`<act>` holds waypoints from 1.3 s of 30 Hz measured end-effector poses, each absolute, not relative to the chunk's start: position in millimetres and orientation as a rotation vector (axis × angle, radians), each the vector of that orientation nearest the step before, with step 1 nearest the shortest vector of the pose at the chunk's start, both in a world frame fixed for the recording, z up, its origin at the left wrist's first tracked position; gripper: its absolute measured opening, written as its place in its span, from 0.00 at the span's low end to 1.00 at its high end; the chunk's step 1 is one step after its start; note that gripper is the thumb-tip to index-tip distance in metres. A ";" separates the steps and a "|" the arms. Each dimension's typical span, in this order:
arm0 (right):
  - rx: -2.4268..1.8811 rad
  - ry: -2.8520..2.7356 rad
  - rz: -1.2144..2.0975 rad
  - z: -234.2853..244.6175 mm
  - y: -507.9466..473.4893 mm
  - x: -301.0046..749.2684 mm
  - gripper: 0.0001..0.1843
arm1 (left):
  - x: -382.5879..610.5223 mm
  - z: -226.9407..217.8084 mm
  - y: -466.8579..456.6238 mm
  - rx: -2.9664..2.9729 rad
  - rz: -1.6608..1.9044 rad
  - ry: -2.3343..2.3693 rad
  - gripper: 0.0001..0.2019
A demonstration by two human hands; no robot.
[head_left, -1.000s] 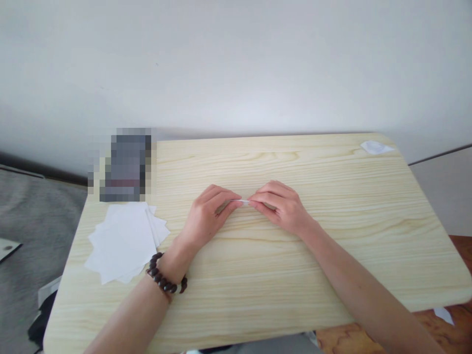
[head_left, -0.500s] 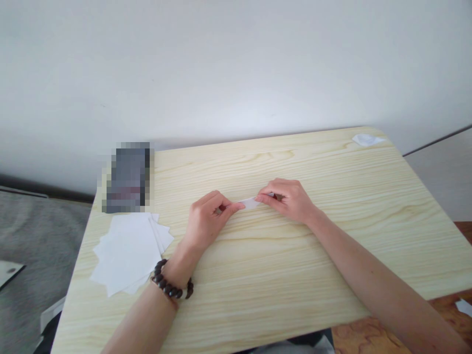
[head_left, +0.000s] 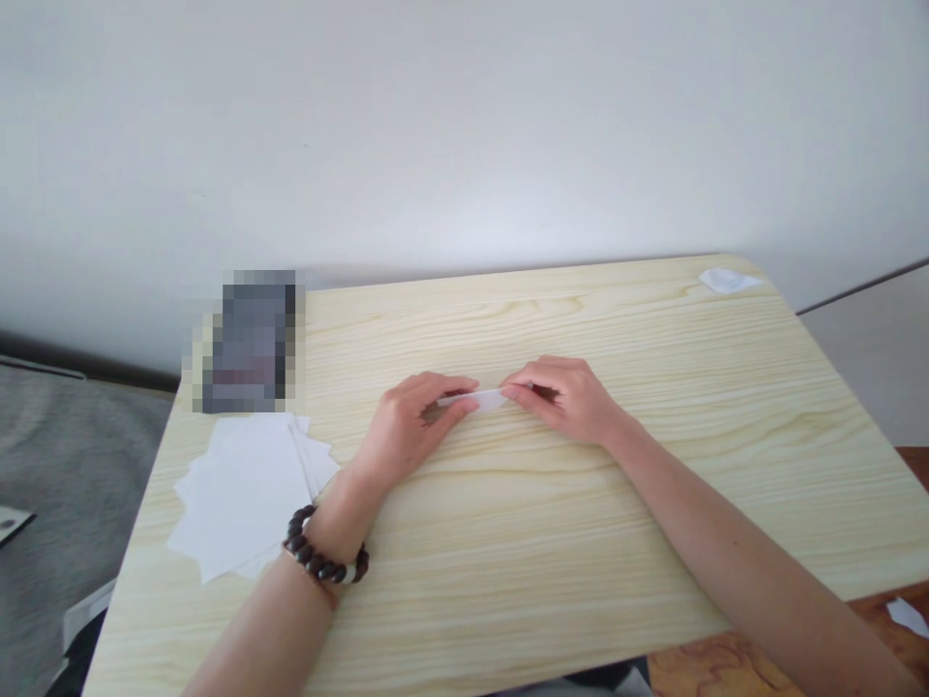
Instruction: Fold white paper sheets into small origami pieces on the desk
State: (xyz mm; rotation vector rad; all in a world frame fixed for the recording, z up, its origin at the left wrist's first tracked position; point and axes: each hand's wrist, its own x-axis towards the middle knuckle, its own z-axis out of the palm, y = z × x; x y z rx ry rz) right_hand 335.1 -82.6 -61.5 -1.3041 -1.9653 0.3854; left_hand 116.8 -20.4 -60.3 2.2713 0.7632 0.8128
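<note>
A narrow piece of folded white paper (head_left: 489, 399) spans the gap between my two hands, over the middle of the table. My left hand (head_left: 413, 421) has its left end between thumb and fingers, with the fingers along the far side and the thumb on the near side. The other end is pinched by my right hand (head_left: 566, 395), whose fingers hide part of it. To the left of my left hand lies a fanned stack of white paper sheets (head_left: 251, 494), close to the beaded bracelet (head_left: 319, 560) on my left wrist.
A blurred dark flat object (head_left: 251, 339) lies at the table's back left, behind the sheets. A small white folded paper (head_left: 728, 281) rests at the back right corner. The wooden table (head_left: 544, 552) meets a white wall (head_left: 464, 136). A white scrap (head_left: 907, 616) is below, at right.
The left fingers have straightened along the paper's far side, uncovering more of it. My right hand keeps its pinch almost unmoved. The camera view has shifted slightly.
</note>
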 end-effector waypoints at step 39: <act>-1.399 -1.718 0.990 -54.1 -88.6 337.0 0.16 | 113.0 -56.0 -20.8 2.367 0.786 0.724 0.26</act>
